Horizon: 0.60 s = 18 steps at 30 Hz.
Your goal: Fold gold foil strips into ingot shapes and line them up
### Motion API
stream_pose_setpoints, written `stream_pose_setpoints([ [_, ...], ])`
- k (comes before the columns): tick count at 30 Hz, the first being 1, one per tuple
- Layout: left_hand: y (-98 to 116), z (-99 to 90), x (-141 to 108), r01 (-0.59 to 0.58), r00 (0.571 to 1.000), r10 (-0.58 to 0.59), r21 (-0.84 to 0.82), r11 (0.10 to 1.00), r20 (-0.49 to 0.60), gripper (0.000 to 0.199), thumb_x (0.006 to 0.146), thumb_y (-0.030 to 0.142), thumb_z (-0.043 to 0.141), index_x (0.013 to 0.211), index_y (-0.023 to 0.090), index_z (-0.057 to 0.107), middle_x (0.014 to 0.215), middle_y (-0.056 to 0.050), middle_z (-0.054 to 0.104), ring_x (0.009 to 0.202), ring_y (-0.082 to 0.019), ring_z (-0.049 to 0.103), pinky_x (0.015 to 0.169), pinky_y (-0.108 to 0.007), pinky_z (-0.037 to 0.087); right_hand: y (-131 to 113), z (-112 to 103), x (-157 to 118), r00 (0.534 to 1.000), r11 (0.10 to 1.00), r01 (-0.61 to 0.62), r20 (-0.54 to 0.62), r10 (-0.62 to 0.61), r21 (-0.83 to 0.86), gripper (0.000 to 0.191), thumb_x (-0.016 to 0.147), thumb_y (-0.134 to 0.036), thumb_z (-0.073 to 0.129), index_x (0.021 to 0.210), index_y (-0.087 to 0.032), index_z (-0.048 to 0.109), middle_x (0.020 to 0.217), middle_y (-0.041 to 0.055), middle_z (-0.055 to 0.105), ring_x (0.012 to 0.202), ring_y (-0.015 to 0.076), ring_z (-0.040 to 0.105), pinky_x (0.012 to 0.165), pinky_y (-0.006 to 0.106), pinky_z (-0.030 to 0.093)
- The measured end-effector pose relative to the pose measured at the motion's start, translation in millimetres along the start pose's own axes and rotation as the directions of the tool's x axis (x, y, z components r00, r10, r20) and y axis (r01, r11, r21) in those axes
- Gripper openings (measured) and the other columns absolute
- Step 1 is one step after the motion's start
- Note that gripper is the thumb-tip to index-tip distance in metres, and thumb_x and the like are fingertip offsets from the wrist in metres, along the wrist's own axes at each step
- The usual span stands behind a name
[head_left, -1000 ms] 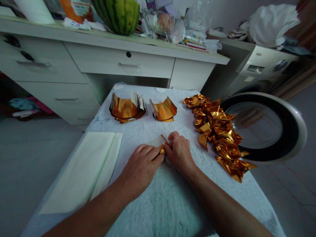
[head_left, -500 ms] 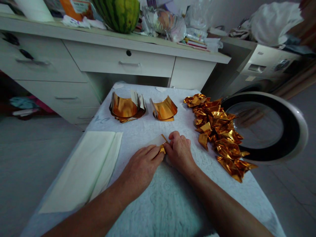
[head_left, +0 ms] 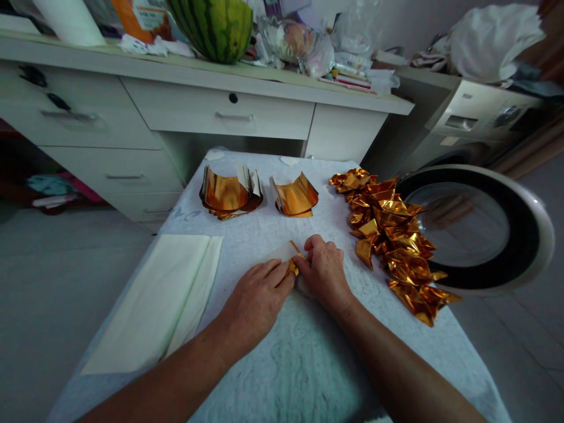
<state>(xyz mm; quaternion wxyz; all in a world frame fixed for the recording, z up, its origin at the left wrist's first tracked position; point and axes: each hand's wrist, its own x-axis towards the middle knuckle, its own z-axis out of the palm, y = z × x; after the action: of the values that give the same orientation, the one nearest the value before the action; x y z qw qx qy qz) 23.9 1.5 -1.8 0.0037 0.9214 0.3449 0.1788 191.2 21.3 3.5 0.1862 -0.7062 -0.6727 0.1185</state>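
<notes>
Paper of gold foil with a white back point(head_left: 282, 253) lies on the blue-white cloth-covered desk point(head_left: 299, 364), pinched by the left hand point(head_left: 259, 296) and right hand point(head_left: 326, 271), which hide much of it, while farther back a clear glass bowl point(head_left: 270, 41) holds blurred contents.

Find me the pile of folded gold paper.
In the head view, the pile lies on the right side of the table, between the right hand and the open washer door.

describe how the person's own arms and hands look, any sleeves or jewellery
The left hand and right hand are both ungloved, with no ring visible, though some fingers are partly hidden. Both forearms are bare where they show: no sleeve, watch or bracelet.
</notes>
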Motion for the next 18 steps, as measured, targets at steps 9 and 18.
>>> stream_pose_setpoints([
  [9, 0.4, 4.0, -1.1, -0.015, 1.000, 0.015, 0.081, 0.997, -0.008, 0.030, 0.089, 0.005, 0.052, 0.115, 0.012, 0.066, 0.115, -0.010, 0.071, 0.109, -0.026, 0.065, 0.093, -0.042, 0.058, 9.8, -3.4, 2.2, 0.934, 0.921, 0.346, 0.032, -0.357, 0.178, 0.013, 0.086, -0.009, 0.057, 0.081, -0.019, 0.064, 0.082, 0.0027, 0.065, 0.081, 0.0181, 0.054, 0.079, 0.031, 0.036],
  [18, 3.3, -0.6, -5.0, -0.036, 0.999, 0.031, 0.145, 0.989, 0.033, 0.032, 0.089, 0.006, 0.052, 0.119, 0.010, 0.065, 0.122, -0.012, 0.069, 0.114, -0.029, 0.061, 0.101, -0.049, 0.050, 5.3, -9.9, -2.8, 0.927, 0.935, 0.340, 0.131, -0.351, 0.096, 0.015, 0.085, -0.010, 0.056, 0.086, -0.019, 0.068, 0.089, 0.0038, 0.066, 0.088, 0.0197, 0.054, 0.084, 0.033, 0.036],
])
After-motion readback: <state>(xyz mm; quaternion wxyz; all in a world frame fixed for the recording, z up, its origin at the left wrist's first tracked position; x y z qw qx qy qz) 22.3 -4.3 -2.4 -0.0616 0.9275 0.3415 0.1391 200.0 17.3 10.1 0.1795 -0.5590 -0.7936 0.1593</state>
